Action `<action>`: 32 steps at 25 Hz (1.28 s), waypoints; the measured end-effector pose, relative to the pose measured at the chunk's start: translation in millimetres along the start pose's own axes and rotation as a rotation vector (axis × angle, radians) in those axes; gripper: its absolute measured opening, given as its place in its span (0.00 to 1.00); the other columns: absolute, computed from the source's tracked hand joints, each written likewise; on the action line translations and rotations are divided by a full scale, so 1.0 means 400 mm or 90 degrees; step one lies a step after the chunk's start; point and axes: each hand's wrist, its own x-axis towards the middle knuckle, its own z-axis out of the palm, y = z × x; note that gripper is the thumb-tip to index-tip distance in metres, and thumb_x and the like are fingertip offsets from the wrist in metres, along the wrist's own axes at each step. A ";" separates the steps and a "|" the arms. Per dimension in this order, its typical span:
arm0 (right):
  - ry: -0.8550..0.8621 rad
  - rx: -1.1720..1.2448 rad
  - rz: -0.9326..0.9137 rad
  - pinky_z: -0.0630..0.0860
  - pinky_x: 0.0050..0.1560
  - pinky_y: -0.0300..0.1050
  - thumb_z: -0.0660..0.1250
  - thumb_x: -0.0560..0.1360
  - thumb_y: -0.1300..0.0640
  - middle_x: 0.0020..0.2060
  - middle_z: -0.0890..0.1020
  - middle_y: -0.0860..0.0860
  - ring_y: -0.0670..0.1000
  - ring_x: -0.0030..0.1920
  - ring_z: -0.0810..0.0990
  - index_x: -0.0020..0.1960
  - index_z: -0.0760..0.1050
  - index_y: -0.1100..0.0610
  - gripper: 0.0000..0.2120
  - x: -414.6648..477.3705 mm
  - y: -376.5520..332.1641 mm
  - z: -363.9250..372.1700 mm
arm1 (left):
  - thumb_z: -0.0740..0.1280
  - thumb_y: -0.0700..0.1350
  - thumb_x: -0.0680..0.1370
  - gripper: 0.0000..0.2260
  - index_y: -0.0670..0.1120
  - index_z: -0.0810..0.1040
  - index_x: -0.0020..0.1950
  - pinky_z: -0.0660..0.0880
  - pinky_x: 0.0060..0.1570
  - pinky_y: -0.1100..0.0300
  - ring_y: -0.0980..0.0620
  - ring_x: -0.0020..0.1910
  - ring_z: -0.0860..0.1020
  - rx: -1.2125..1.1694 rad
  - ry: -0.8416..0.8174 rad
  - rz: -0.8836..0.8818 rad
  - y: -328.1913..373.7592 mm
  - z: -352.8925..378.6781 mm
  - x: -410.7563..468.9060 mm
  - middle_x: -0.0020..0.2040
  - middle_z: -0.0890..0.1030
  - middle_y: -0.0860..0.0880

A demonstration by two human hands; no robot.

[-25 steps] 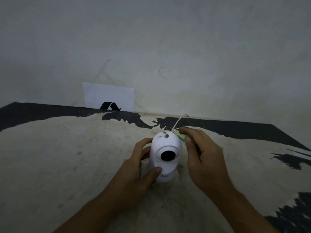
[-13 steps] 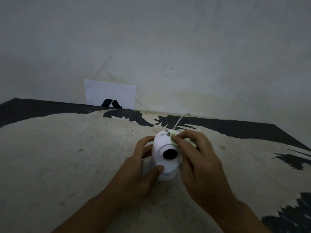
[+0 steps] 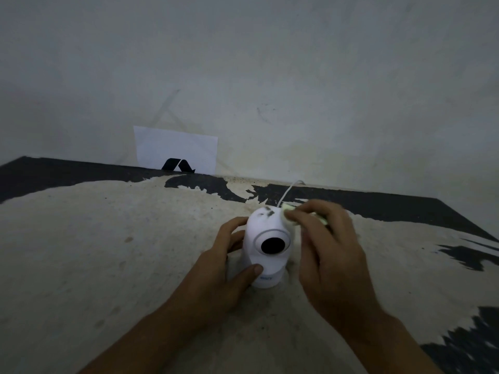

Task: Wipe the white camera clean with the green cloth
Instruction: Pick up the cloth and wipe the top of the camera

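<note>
One white camera (image 3: pixel 266 247) is stood upright on the tabletop (image 3: pixel 94 265), gripped at its base by the left hand (image 3: pixel 224 271). One green cloth (image 3: pixel 290 215) is pinched in the right hand (image 3: pixel 328 252) fingers against its top, where dark smudges are seen.

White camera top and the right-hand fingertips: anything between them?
Yes. In the head view, the folded green cloth sits between the right hand and the white camera, beside dark smudges.

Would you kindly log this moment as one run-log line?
left hand: steadying white camera | right hand: green cloth at camera top | dark specks: remaining
</note>
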 end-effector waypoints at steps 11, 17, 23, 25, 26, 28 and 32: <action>-0.026 0.001 -0.056 0.74 0.56 0.44 0.56 0.74 0.58 0.51 0.81 0.60 0.54 0.54 0.74 0.55 0.78 0.64 0.17 0.005 -0.005 0.006 | 0.70 0.54 0.69 0.31 0.73 0.54 0.61 0.63 0.58 0.71 0.76 0.55 0.66 0.015 0.011 -0.012 0.008 0.000 0.002 0.57 0.67 0.73; -0.016 -0.056 0.001 0.73 0.56 0.51 0.56 0.74 0.52 0.53 0.81 0.63 0.61 0.53 0.78 0.59 0.76 0.66 0.22 0.002 -0.018 0.042 | 0.71 0.51 0.70 0.31 0.69 0.55 0.62 0.64 0.57 0.75 0.72 0.58 0.67 0.008 0.010 -0.006 0.011 -0.003 0.000 0.59 0.68 0.69; -0.014 -0.045 -0.103 0.77 0.54 0.52 0.56 0.76 0.56 0.52 0.82 0.61 0.55 0.54 0.75 0.56 0.78 0.65 0.19 0.008 -0.001 0.022 | 0.71 0.50 0.70 0.31 0.69 0.55 0.63 0.65 0.62 0.65 0.66 0.63 0.67 0.004 0.010 -0.002 0.009 -0.002 0.002 0.62 0.68 0.68; 0.009 -0.057 -0.028 0.76 0.55 0.52 0.50 0.81 0.51 0.52 0.82 0.62 0.60 0.54 0.78 0.58 0.77 0.66 0.24 0.008 0.001 0.026 | 0.71 0.50 0.71 0.31 0.68 0.55 0.63 0.64 0.60 0.69 0.66 0.64 0.66 0.004 0.011 0.000 0.007 -0.001 0.003 0.63 0.68 0.66; 0.008 -0.064 -0.008 0.76 0.55 0.53 0.48 0.81 0.49 0.52 0.82 0.62 0.61 0.53 0.79 0.58 0.77 0.66 0.26 0.008 -0.003 0.031 | 0.70 0.51 0.71 0.31 0.68 0.54 0.63 0.63 0.58 0.74 0.68 0.62 0.66 0.007 0.012 0.000 0.008 -0.001 0.003 0.62 0.68 0.66; -0.008 -0.074 -0.040 0.78 0.53 0.56 0.51 0.79 0.50 0.53 0.81 0.62 0.60 0.54 0.77 0.58 0.77 0.66 0.24 0.011 -0.017 0.041 | 0.70 0.50 0.71 0.31 0.67 0.54 0.64 0.61 0.53 0.79 0.69 0.61 0.66 0.011 0.011 -0.004 0.007 0.000 0.002 0.61 0.68 0.66; -0.025 -0.068 -0.118 0.78 0.51 0.54 0.57 0.75 0.54 0.53 0.82 0.60 0.57 0.53 0.75 0.57 0.78 0.64 0.19 0.018 -0.018 0.031 | 0.70 0.51 0.71 0.32 0.69 0.53 0.63 0.61 0.53 0.78 0.71 0.59 0.66 0.014 0.018 -0.013 0.008 0.001 0.002 0.58 0.66 0.71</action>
